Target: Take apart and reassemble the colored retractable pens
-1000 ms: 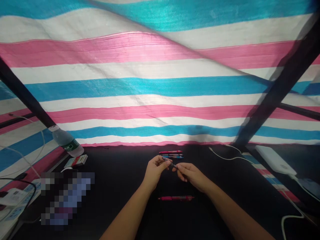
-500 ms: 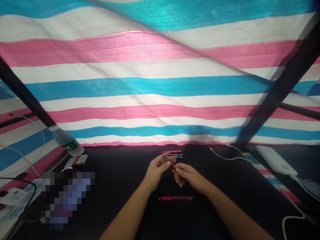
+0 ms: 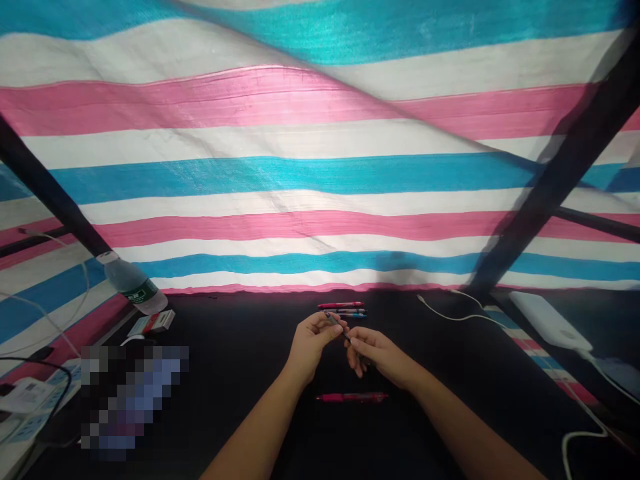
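Note:
Between my two hands is a slim dark pen [image 3: 334, 319], tilted down to the right. My left hand [image 3: 314, 339] pinches its upper left part between thumb and fingers. At the lower right end, the thumb and fingers of my right hand [image 3: 374, 349] close on it; the lower fingers curl below. A red pen [image 3: 351, 397] lies crosswise on the black table nearer to me. Just beyond my hands lie several pens side by side, among them a red pen [image 3: 345, 305] and a blue one [image 3: 356, 315], partly covered by my left hand.
A clear bottle [image 3: 137, 287] leans at the back left beside a small box [image 3: 153, 323]. Power strips with cables [image 3: 37, 410] run along the left edge. At right are a white power bank [image 3: 550, 320] and white cables [image 3: 460, 317]. Striped sheeting [image 3: 310, 173] closes the back.
Both hands stay nearly in place, still on the dark pen, whose angle looks slightly changed. The pens on the table have not moved.

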### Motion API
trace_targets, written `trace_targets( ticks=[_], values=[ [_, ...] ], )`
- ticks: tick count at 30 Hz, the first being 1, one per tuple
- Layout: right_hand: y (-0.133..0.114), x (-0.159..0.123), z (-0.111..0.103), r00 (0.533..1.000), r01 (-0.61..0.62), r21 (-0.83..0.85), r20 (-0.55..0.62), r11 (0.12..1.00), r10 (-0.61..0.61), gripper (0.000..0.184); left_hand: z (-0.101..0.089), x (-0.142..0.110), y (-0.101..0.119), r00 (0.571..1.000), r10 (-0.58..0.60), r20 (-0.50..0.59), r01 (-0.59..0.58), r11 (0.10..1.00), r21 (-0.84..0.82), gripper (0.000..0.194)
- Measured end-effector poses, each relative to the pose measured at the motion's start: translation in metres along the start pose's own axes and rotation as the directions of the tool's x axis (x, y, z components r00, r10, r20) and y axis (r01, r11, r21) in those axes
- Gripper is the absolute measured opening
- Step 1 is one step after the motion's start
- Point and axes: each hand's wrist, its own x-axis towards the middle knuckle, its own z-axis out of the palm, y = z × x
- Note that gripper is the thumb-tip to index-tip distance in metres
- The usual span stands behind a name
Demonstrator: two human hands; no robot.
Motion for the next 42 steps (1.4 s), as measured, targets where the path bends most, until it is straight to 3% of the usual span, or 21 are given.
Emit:
trace_targets(
  ticks=[6,15,18,20,22,24,27,29,35,39,42],
  values=[
    [0.002,0.003,-0.001,0.998,0.030,-0.055,-0.056,0.998,-0.033,0.039,0.004,0.000,-0.004,0.994,0.042,-0.100,-0.037,0.998,0.049,0.029],
    [-0.004,0.005,-0.002,0.951,0.104,-0.207,-0.265,0.973,-0.158,0.039,-0.002,0.004,-0.006,0.977,0.003,-0.211,-0.001,1.000,0.011,0.040],
    [-0.005,0.005,-0.006,0.943,0.099,-0.216,-0.290,0.971,-0.161,0.038,-0.009,0.007,-0.002,0.991,-0.035,-0.132,0.041,0.998,0.047,0.046],
    [-0.006,0.005,-0.010,0.936,0.092,-0.233,-0.313,0.968,-0.164,0.036,-0.015,0.007,0.003,0.999,-0.010,-0.034,0.017,0.976,0.218,0.044],
    [-0.007,0.004,-0.014,0.936,0.073,-0.259,-0.315,0.963,-0.156,0.035,-0.019,0.006,0.010,0.994,0.053,0.091,-0.090,0.874,0.477,0.032],
    [-0.009,0.003,-0.016,0.945,0.049,-0.277,-0.299,0.960,-0.134,0.034,-0.022,0.002,0.015,0.957,0.129,0.261,-0.279,0.666,0.692,0.021],
    [-0.011,0.002,-0.017,0.951,0.021,-0.293,-0.288,0.956,-0.109,0.035,-0.022,-0.002,0.016,0.879,0.129,0.459,-0.473,0.355,0.806,0.021],
    [-0.012,0.002,-0.015,0.951,0.025,-0.307,-0.285,0.951,-0.117,0.036,-0.019,-0.004,0.011,0.866,0.088,0.493,-0.499,0.240,0.833,0.022],
    [-0.013,0.002,-0.013,0.937,0.052,-0.207,-0.328,0.977,-0.120,0.035,-0.011,-0.007,0.004,0.881,0.051,0.470,-0.472,0.127,0.872,0.029],
    [-0.010,0.003,-0.019,0.925,0.065,-0.007,-0.376,0.998,-0.063,0.033,-0.010,-0.009,0.010,0.883,0.074,0.463,-0.469,0.147,0.871,0.027],
    [-0.008,0.005,-0.024,0.922,0.062,0.224,-0.386,0.973,0.031,0.031,-0.015,-0.007,0.012,0.908,0.116,0.403,-0.418,0.193,0.888,0.025]
  ],
)
